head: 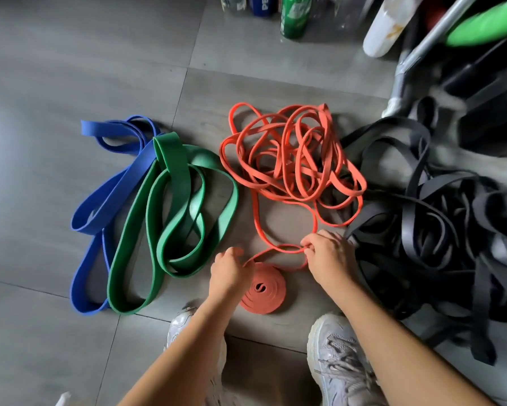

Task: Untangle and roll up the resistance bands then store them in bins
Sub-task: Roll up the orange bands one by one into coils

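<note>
A tangled heap of thin orange bands (293,159) lies on the grey floor in the middle. One orange band runs down from it into a flat spiral roll (263,291) near my feet. My left hand (230,271) holds the roll's upper left edge, fingers curled on the band. My right hand (328,256) pinches the loose orange strand just right of the roll. Wide blue bands (105,200) and green bands (170,206) lie looped at the left. A pile of black bands (428,230) lies at the right.
Bottles (294,16) and a white container (388,24) stand at the far edge. Dark gym equipment with a grey metal leg (404,74) fills the top right. My two grey sneakers (337,361) are planted below the roll. Bare floor tiles (55,83) stretch to the left.
</note>
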